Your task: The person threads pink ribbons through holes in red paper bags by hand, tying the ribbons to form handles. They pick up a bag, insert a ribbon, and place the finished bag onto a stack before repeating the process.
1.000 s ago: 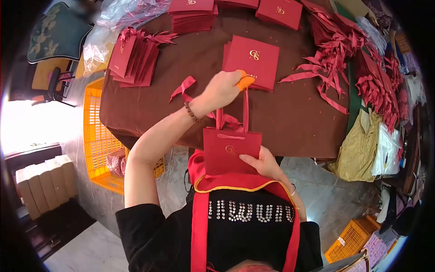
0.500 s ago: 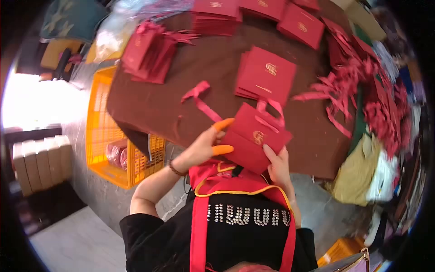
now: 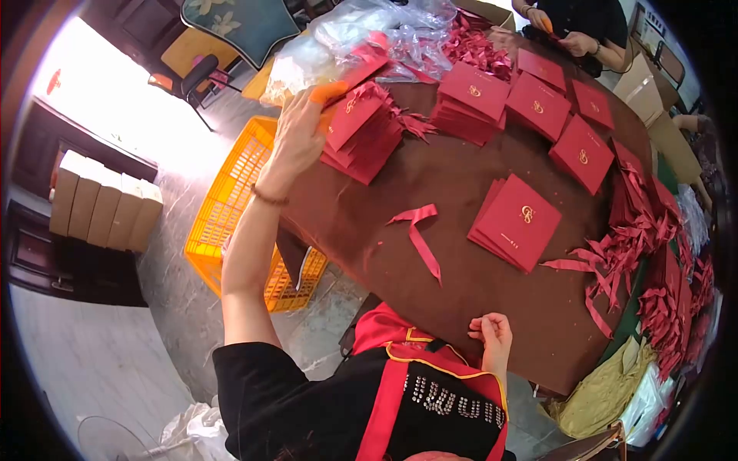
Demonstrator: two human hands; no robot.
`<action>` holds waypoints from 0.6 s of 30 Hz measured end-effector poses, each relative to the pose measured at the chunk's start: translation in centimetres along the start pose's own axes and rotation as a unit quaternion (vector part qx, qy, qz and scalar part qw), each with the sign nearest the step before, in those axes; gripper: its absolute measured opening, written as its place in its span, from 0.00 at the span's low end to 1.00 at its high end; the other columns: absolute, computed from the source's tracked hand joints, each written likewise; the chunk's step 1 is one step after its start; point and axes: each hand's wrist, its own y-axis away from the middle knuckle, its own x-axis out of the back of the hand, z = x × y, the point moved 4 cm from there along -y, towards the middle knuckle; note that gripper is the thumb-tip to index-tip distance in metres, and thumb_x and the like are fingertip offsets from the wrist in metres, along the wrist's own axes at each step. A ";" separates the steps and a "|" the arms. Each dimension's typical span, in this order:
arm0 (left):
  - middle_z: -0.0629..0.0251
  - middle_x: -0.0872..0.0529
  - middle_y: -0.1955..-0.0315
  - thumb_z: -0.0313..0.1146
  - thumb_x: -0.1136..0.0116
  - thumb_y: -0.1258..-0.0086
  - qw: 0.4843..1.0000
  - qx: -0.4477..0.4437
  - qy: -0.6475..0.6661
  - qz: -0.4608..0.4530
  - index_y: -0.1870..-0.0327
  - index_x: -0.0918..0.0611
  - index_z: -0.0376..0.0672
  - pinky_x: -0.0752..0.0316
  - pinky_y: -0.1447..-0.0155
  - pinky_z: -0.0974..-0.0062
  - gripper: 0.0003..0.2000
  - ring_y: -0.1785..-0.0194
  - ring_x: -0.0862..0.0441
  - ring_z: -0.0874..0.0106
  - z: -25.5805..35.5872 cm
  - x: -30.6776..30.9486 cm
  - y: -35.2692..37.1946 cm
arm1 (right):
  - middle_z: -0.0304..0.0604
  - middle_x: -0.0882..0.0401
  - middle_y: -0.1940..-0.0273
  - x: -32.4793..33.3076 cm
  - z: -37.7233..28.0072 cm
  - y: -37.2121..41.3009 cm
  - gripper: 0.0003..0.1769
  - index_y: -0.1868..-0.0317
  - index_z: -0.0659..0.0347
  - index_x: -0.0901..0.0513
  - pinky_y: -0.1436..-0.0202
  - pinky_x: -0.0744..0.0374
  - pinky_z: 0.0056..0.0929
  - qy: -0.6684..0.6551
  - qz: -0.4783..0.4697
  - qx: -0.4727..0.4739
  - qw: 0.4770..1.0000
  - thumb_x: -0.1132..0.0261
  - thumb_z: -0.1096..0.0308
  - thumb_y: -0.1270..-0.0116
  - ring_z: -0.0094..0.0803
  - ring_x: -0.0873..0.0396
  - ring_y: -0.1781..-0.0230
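My left hand (image 3: 304,127), with orange covers on its thumb and a finger, reaches to the table's far left. It grips a flat red paper bag (image 3: 366,71) with a pink ribbon, tilted and seen nearly edge-on. Just below and beside that hand is a stack of similar red bags (image 3: 361,146) with ribbons and gold print. My right hand (image 3: 493,336) is over the near table edge, its fingers curled in, with nothing visible in them. Further in lies a small pile of red bags (image 3: 523,223); a loose pink ribbon (image 3: 421,242) lies left of it.
More red bag stacks (image 3: 473,100) stand along the back of the brown-covered table (image 3: 346,223). Ribboned bags (image 3: 661,300) crowd the right edge. Clear plastic (image 3: 330,50) lies far left. A yellow crate (image 3: 223,203) stands on the floor at left. Another person's hands (image 3: 573,42) work across the table.
The red bag that both hands held near my body has gone with my left hand to the far-left stack. My right hand has let go of it. The view has shifted left.
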 end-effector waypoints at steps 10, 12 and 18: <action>0.65 0.26 0.41 0.37 0.42 0.37 0.969 0.102 -0.092 -0.206 0.44 0.24 0.57 0.38 0.39 0.53 0.18 0.37 0.32 0.61 -10.7 -11.7 3.6 | 0.42 0.21 0.63 -0.1 1.2 0.6 0.05 0.57 0.64 0.26 0.55 0.21 0.23 0.008 -0.010 0.023 1.000 0.43 0.73 0.31 0.25 0.21 0.61; 0.65 0.26 0.41 0.37 0.43 0.37 0.968 0.104 -0.038 -0.227 0.43 0.25 0.56 0.37 0.40 0.53 0.19 0.37 0.32 0.60 -11.5 -12.1 3.2 | 0.42 0.21 0.62 0.0 1.1 0.6 0.05 0.56 0.64 0.26 0.55 0.21 0.23 0.017 0.001 0.012 1.000 0.42 0.73 0.31 0.25 0.21 0.60; 0.56 0.17 0.55 0.30 0.42 0.37 0.993 0.027 0.001 -0.118 0.50 0.20 0.44 0.26 0.47 0.67 0.14 0.52 0.20 0.60 -1.0 -11.7 2.6 | 0.41 0.21 0.60 0.0 1.1 0.9 0.06 0.56 0.64 0.26 0.54 0.22 0.22 -0.011 -0.029 0.004 1.000 0.42 0.73 0.31 0.25 0.22 0.59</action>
